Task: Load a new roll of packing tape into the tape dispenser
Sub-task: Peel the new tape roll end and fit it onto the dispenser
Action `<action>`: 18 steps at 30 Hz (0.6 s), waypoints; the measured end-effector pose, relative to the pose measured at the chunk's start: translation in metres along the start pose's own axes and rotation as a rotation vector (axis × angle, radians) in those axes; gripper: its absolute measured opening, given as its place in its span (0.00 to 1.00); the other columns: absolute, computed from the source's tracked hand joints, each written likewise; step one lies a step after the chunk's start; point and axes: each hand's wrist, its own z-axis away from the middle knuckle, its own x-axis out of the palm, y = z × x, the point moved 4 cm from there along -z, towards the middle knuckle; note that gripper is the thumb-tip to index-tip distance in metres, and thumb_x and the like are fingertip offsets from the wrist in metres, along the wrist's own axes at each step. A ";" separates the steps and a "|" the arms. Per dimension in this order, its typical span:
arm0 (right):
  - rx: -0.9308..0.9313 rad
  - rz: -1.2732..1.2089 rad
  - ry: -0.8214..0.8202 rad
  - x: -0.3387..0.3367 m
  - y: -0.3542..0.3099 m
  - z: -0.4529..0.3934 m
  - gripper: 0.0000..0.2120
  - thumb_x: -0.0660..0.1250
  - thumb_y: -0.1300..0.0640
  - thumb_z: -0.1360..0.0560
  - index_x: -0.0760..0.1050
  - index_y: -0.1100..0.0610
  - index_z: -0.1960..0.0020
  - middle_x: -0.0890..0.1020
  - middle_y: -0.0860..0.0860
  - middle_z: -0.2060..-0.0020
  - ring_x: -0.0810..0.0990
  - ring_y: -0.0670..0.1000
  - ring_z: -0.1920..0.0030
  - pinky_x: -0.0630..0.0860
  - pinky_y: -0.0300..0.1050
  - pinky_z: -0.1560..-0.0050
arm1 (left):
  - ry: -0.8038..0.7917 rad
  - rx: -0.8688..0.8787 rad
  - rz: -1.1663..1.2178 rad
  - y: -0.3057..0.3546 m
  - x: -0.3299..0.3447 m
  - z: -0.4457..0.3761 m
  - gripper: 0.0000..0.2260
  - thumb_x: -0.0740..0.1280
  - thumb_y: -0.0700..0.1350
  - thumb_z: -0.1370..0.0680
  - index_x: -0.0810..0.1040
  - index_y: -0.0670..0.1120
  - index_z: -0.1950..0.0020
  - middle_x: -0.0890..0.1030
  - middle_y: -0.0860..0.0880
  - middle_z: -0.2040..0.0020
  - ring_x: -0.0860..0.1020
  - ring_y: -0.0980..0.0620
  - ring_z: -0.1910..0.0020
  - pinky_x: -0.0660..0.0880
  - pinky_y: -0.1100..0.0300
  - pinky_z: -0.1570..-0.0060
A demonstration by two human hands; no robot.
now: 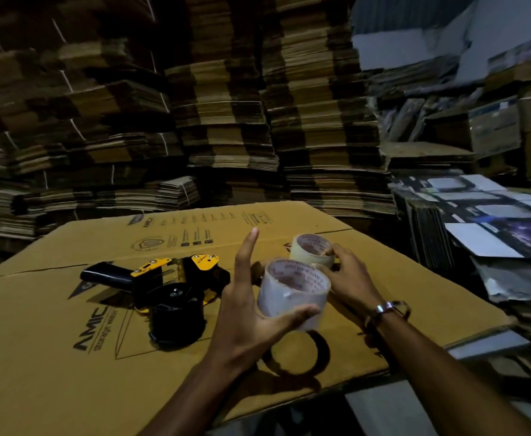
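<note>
A black and yellow tape dispenser (163, 287) lies on its side on a flattened cardboard box (53, 357), its hub bare. My left hand (245, 313) holds a clear tape roll (292, 291) above the cardboard, thumb under it, index finger pointing up. Just behind it stands a second, paler tape roll (311, 251), and my right hand (349, 278) grips its right side. A dark, empty-looking core ring (301, 354) lies flat on the cardboard below the held roll.
Tall stacks of flattened cartons (226, 105) wall the back and left. Piles of printed sheets and boxes (484, 221) crowd the right side. The cardboard's near edge (289, 401) overhangs a pale surface.
</note>
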 end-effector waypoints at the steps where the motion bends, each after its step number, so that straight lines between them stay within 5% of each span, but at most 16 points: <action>1: -0.008 -0.001 0.003 -0.001 -0.001 0.003 0.17 0.72 0.43 0.29 0.75 0.44 0.42 0.78 0.48 0.41 0.79 0.51 0.43 0.81 0.58 0.43 | 0.014 -0.025 0.018 0.000 0.000 0.001 0.49 0.77 0.61 0.35 0.50 0.64 0.22 0.82 0.68 0.49 0.82 0.67 0.50 0.78 0.72 0.52; 4: -0.015 0.012 0.015 -0.004 -0.006 0.010 0.16 0.72 0.46 0.27 0.74 0.45 0.41 0.78 0.49 0.40 0.79 0.52 0.42 0.80 0.59 0.43 | 0.050 -0.164 0.132 -0.005 -0.002 0.001 0.46 0.78 0.57 0.32 0.53 0.61 0.22 0.84 0.61 0.54 0.82 0.68 0.57 0.80 0.69 0.60; 6: -0.005 0.031 0.021 -0.003 -0.008 0.011 0.16 0.72 0.48 0.26 0.74 0.47 0.40 0.77 0.50 0.39 0.78 0.52 0.42 0.80 0.57 0.43 | 0.035 -0.323 0.276 -0.013 -0.003 -0.001 0.46 0.77 0.63 0.35 0.57 0.62 0.23 0.81 0.52 0.45 0.83 0.62 0.55 0.79 0.67 0.62; 9: -0.010 0.069 0.034 -0.004 -0.008 0.010 0.16 0.72 0.50 0.24 0.74 0.50 0.39 0.77 0.52 0.39 0.78 0.53 0.42 0.80 0.55 0.43 | -0.013 -0.529 0.561 -0.028 0.001 -0.002 0.54 0.79 0.72 0.49 0.65 0.59 0.27 0.75 0.44 0.35 0.83 0.47 0.45 0.82 0.53 0.52; 12: -0.006 0.060 0.023 -0.004 -0.009 0.011 0.16 0.72 0.50 0.24 0.74 0.50 0.39 0.76 0.50 0.41 0.78 0.54 0.43 0.80 0.56 0.43 | -0.027 -0.578 0.693 -0.033 0.006 -0.003 0.53 0.80 0.70 0.49 0.67 0.57 0.28 0.75 0.44 0.32 0.82 0.45 0.41 0.80 0.45 0.42; 15: -0.005 0.019 0.015 -0.005 -0.009 0.011 0.12 0.72 0.50 0.25 0.75 0.48 0.43 0.76 0.50 0.41 0.78 0.54 0.43 0.81 0.57 0.44 | -0.005 -0.499 0.445 -0.029 0.002 -0.004 0.51 0.80 0.62 0.41 0.57 0.64 0.23 0.73 0.44 0.31 0.82 0.47 0.42 0.82 0.48 0.44; 18: -0.015 0.007 0.020 -0.006 -0.011 0.013 0.10 0.73 0.51 0.26 0.73 0.42 0.52 0.76 0.49 0.44 0.80 0.53 0.46 0.82 0.57 0.46 | -0.035 -0.336 0.093 -0.025 0.000 -0.004 0.53 0.81 0.53 0.35 0.48 0.66 0.22 0.67 0.60 0.31 0.70 0.60 0.33 0.69 0.59 0.33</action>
